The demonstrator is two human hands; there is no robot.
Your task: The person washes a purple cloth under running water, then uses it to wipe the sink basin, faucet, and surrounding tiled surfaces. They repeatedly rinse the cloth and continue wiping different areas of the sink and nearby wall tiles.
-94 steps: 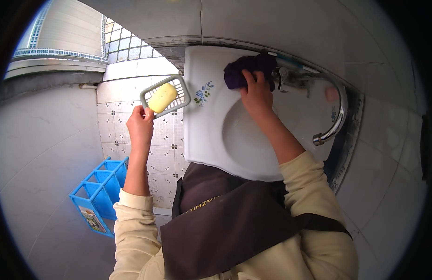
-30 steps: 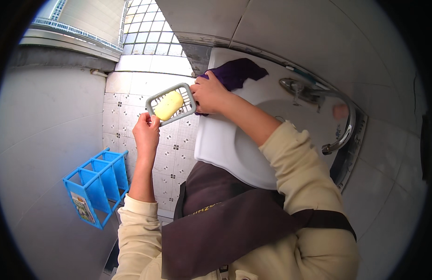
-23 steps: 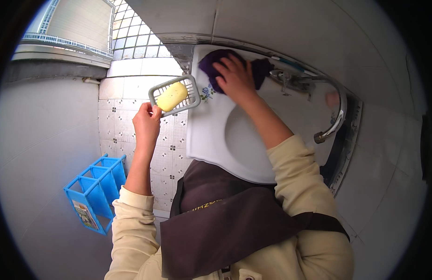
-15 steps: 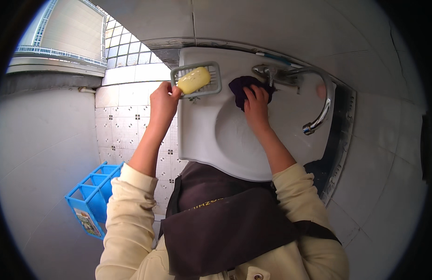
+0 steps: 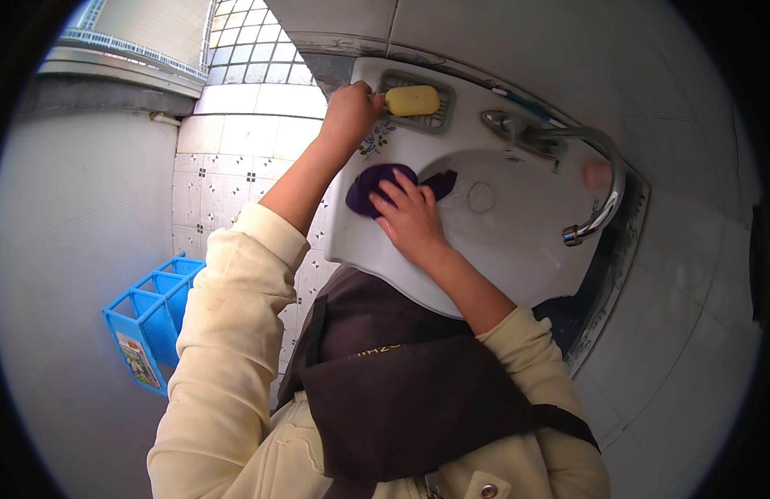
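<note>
At the back left corner of the white washbasin [image 5: 518, 258], my left hand [image 5: 351, 115] has its fingers closed on the left edge of a grey-green soap dish [image 5: 439, 125]. A yellow bar of soap [image 5: 413, 101] lies in the dish, its left end close to my fingertips. My right hand [image 5: 411, 218] bends its fingers over a dark purple cloth [image 5: 370, 190] and presses it on the basin's left ledge. One end of the cloth trails over the bowl's rim.
A chrome tap [image 5: 505, 125] with a curved spout [image 5: 614, 179] stands along the basin's back and right. A blue toothbrush-like stick [image 5: 522, 101] lies behind it. On the floor at left stands a blue rack [image 5: 156, 308]. Tiled walls enclose the basin's back and right.
The soap dish has gone from a raised position over the basin's left edge to the back corner, with my left hand still on it. My right hand has brought the cloth from near the tap to the left ledge.
</note>
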